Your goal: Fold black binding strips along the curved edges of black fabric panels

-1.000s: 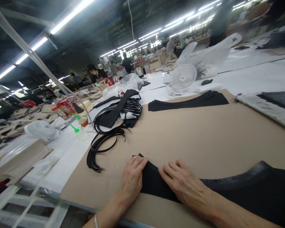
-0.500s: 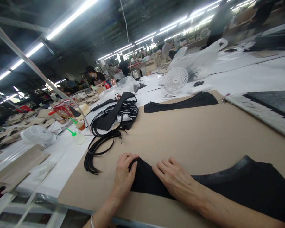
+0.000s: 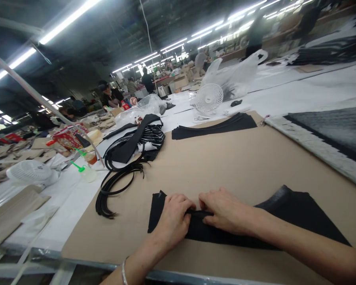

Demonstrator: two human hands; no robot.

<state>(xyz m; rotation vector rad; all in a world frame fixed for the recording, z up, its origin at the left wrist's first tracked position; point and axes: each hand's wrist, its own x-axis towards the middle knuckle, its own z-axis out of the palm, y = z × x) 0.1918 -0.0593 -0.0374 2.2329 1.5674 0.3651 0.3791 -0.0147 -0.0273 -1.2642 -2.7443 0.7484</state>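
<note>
A black fabric piece (image 3: 225,236) with a curved upper edge lies flat on a tan board (image 3: 213,166). My left hand (image 3: 178,215) pinches its upper edge, left of the middle, with the thumb below and the fingers over the top. Close by on the right, my right hand (image 3: 219,206) grips the same edge between thumb and fingers. Between the two hands a narrow strip of the edge is folded up. The left end of the fabric sticks out beyond my left hand, and its right end lies loose under and past my right forearm.
Black strips (image 3: 106,194) lie coiled on the board's left, below a striped and black fabric heap (image 3: 145,138). More black pieces (image 3: 215,126) lie at the far edge. Behind stand a white fan (image 3: 209,99) and plastic bag (image 3: 237,77). A green-tipped bottle (image 3: 87,174) stands left.
My left hand has moved right along the edge, from the fabric's left end towards the middle. My right hand has closed from lying on the fabric to pinching its edge. The view has shifted slightly.
</note>
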